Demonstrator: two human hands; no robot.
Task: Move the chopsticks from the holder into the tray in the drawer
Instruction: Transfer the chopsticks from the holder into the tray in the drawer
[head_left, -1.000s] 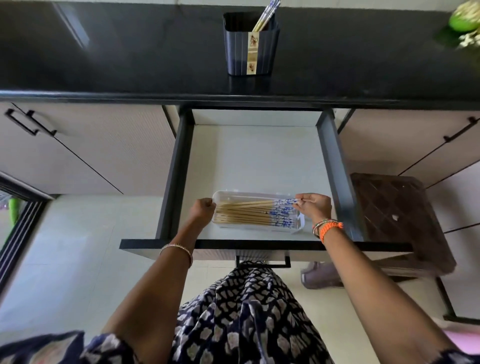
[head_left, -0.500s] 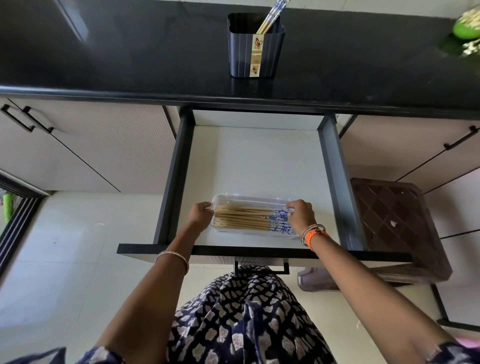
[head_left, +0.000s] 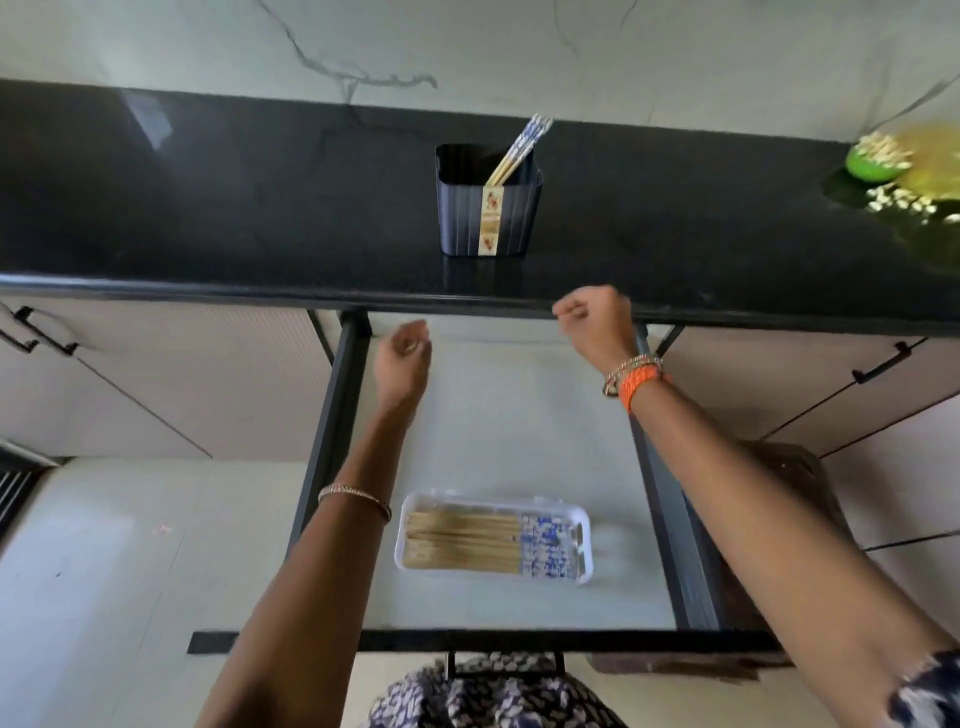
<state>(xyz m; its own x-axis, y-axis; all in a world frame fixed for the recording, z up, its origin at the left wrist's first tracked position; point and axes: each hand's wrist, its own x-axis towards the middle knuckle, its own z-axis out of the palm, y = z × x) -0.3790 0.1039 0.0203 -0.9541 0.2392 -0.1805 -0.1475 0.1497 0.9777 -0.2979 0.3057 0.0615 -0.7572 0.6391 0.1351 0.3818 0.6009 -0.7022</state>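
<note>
A dark ribbed holder stands on the black counter with a few blue-and-white tipped chopsticks leaning in it. In the open drawer lies a clear plastic tray holding several chopsticks side by side. My left hand hovers over the drawer's back left, fingers loosely curled, holding nothing. My right hand is raised at the counter's front edge, below and right of the holder, fingers curled, nothing in it.
The black counter runs across the top, with a green bowl and yellow-white items at its far right. Cabinet doors with black handles flank the drawer. A dark brown stool stands right of the drawer.
Both hands have left the tray and risen toward the counter; the right hand has gone highest. The view has tilted up, showing the wall.
</note>
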